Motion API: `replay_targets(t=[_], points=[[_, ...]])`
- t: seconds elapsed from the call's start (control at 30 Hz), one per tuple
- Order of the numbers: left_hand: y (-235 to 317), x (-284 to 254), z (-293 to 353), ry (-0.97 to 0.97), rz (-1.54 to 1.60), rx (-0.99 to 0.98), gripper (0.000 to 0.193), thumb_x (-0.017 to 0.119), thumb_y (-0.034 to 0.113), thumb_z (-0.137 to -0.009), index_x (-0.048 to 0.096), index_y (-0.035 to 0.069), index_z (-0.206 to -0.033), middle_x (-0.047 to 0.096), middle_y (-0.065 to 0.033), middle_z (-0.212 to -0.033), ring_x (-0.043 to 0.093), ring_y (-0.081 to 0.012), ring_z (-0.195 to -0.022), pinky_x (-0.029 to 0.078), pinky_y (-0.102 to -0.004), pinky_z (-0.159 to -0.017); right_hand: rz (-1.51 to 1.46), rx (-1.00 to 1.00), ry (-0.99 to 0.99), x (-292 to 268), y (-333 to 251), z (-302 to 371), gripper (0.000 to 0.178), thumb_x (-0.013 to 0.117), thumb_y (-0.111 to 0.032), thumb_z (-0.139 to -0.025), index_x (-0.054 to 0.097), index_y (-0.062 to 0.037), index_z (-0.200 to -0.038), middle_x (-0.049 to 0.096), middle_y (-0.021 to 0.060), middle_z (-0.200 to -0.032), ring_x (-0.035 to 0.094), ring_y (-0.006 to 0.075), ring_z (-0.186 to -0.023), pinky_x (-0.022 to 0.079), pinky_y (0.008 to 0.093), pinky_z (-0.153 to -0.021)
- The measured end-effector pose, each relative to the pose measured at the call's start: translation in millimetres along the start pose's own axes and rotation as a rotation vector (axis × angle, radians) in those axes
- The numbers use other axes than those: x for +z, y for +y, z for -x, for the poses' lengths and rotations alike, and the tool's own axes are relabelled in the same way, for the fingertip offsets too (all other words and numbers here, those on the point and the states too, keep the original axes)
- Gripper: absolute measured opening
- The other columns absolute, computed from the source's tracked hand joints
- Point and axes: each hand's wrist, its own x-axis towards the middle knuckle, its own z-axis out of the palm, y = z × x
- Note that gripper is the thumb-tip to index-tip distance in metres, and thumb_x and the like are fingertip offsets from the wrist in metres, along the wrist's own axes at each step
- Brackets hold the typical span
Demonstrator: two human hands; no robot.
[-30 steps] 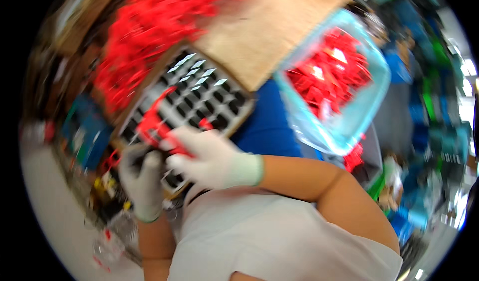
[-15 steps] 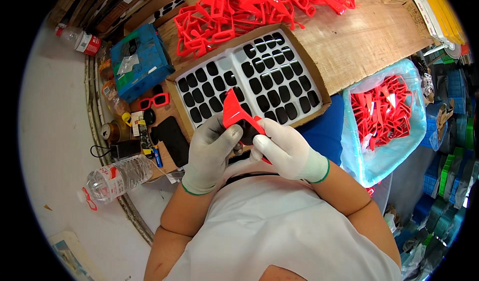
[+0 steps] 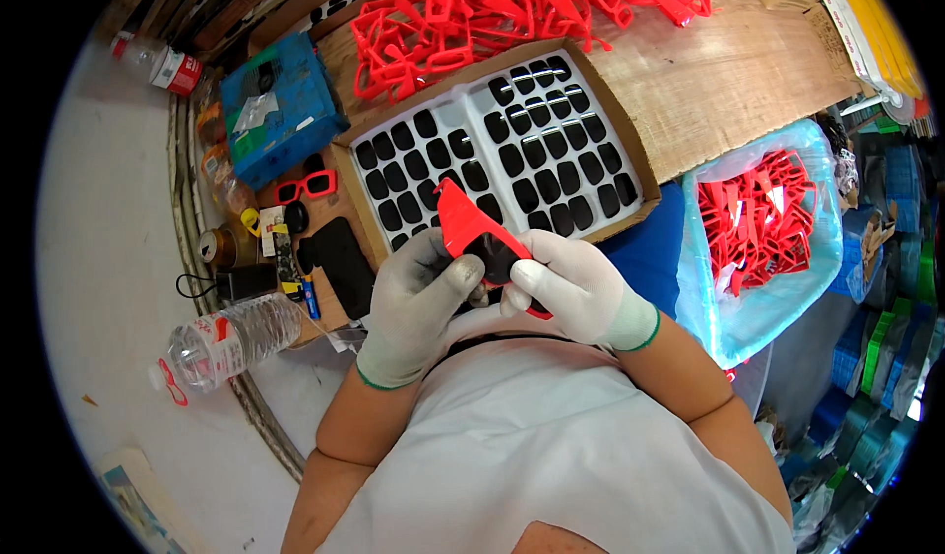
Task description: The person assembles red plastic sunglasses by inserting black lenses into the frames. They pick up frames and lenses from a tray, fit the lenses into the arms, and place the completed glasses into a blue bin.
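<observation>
A person in white gloves holds a red frame in both hands at the near side of a carton of black lenses on a wooden bench. The left hand has its grip closed around the frame's left part, while the right hand pinches its right end between thumb and fingers. A dark lens shows between the two thumbs; whether it is fully seated cannot be told. The frame's broad red arm points far and left. Beyond the carton, a red heap of frames spreads over the bench. At right, more frames fill a bag-lined bin. At left are red sunglasses, a blue box and, nearer, a clear bottle.
</observation>
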Motion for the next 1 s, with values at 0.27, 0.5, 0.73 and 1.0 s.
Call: replay_targets(t=[0.27,0.5,0.73,1.0], points=[[-17,10,-11,0.157,-0.271,0.103,0.021,0.062,0.015,-0.1,0.062,-0.004,-0.109,0.068,-0.0067,-0.095,0.062,-0.0092,-0.085,0.052,-0.026,-0.076,0.112,-0.011,0.197,12,2,-2,0.018,0.049,-0.013,-0.102,0.06,0.0016,-0.103,0.061,0.0077,-0.074,0.063,0.0182,-0.069,0.051,0.0333,-0.069],[-23,16,-16,0.284,-0.506,0.263,0.02,0.062,0.017,-0.098,0.065,-0.003,-0.101,0.065,-0.004,-0.079,0.058,-0.0082,-0.071,0.047,-0.0258,-0.063,0.25,-0.042,0.206,8,-6,-5,0.017,0.05,-0.015,-0.102,0.06,-0.0012,-0.098,0.063,0.0121,-0.076,0.065,0.0274,-0.072,0.052,0.0367,-0.07],[-9,21,-12,0.182,-0.293,0.23,0.018,0.059,0.014,-0.098,0.062,-0.003,-0.101,0.068,-0.0057,-0.079,0.059,-0.0074,-0.063,0.046,-0.0227,-0.056,0.209,-0.065,0.021,-5,-4,-3,0.032,0.049,-0.018,-0.104,0.057,-0.0028,-0.131,0.069,0.0084,-0.085,0.066,0.0211,-0.079,0.052,0.034,-0.08],[-17,0,-1,0.049,-0.14,0.22,0.019,0.062,0.011,-0.096,0.062,-0.005,-0.105,0.069,-0.0084,-0.089,0.063,-0.0104,-0.073,0.051,-0.0242,-0.066,0.205,-0.137,-0.13,-7,-12,4,0.027,0.048,-0.016,-0.103,0.061,-0.0039,-0.124,0.066,0.005,-0.084,0.063,0.0175,-0.078,0.051,0.0315,-0.083]])
